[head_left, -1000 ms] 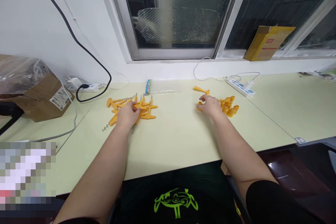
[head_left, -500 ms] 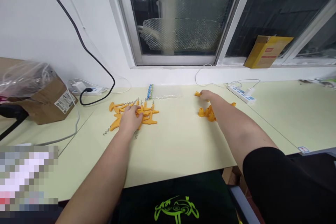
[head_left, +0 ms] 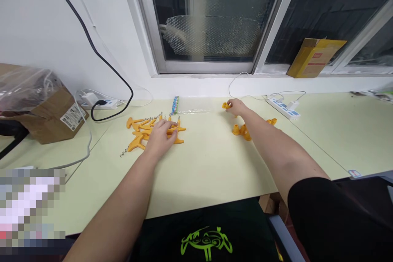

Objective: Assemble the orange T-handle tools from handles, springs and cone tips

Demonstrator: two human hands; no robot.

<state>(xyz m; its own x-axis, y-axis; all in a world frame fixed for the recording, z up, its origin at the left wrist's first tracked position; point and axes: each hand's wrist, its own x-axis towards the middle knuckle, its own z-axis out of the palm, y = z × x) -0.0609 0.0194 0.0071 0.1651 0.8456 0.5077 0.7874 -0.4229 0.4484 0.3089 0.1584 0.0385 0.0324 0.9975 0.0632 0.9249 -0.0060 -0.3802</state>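
Spread on the table at the left is a pile of yellow corkscrews (head_left: 136,142) with metal spiral tips. My left hand (head_left: 161,137) reaches over the pile's right side, thumb and fingers closed around the yellow handle of a corkscrew (head_left: 172,130); the palm hides part of it. My right hand (head_left: 237,107) pinches a small yellow flared cap (head_left: 225,105) in its fingertips, near the back of the table. Several similar yellow caps (head_left: 236,129) stand or lie just below that hand, partly covered by my right forearm.
A clear plastic bag (head_left: 196,105) with a coloured header lies by the wall. Power strips (head_left: 284,107) with cables sit at both sides. An opened cardboard box (head_left: 58,116) stands at the left. A yellow box (head_left: 316,58) leans on the window sill.
My left hand has shifted right across the corkscrews and closed its fingers more. My right hand has moved slightly left and up with the cap, farther from the other caps.
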